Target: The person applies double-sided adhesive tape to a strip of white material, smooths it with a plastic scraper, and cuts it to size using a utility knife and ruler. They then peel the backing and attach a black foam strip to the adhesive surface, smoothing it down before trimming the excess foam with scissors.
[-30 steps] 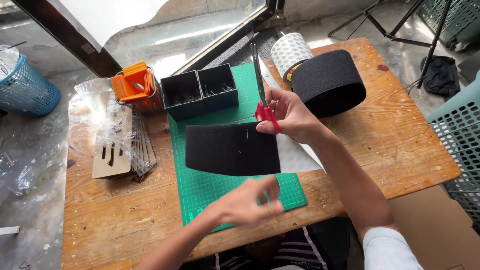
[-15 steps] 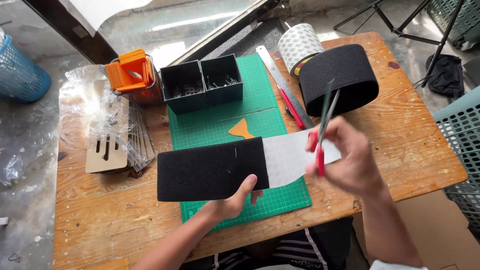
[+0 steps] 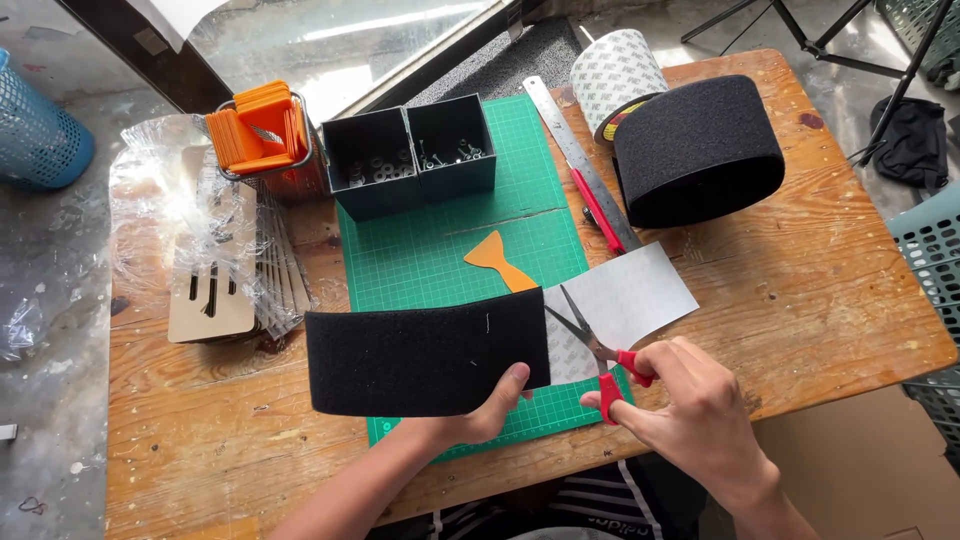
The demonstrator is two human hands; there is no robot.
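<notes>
Two hands worked over the green cutting mat (image 3: pixel 430 250) on the wooden table (image 3: pixel 850 300), seen from the head camera. The left hand (image 3: pixel 480 415) pinched the lower edge of a black fuzzy strip (image 3: pixel 425 360), thumb on top, holding it flat above the mat's near end. A white backing sheet (image 3: pixel 630 300) stuck out from the strip's right end and lay across the mat's edge. The right hand (image 3: pixel 700 410) gripped red-handled scissors (image 3: pixel 595 350), fingers curled through the loops; the blades stood parted, pointing up-left over the white sheet just beside the black strip's end.

Behind them, an orange scraper (image 3: pixel 497 260) lay on the mat. Two dark open boxes (image 3: pixel 410 155) sat at the mat's far end, small hardware inside. A steel ruler (image 3: pixel 580 160) ran along the mat's right side with a red-handled tool (image 3: pixel 600 212) touching it. Farther right sat a big black roll (image 3: pixel 700 150) and a white tape roll (image 3: pixel 615 80). To the left, orange pieces filled a wire holder (image 3: pixel 260 135), near cardboard plates (image 3: pixel 210 290) under clear plastic wrap.
</notes>
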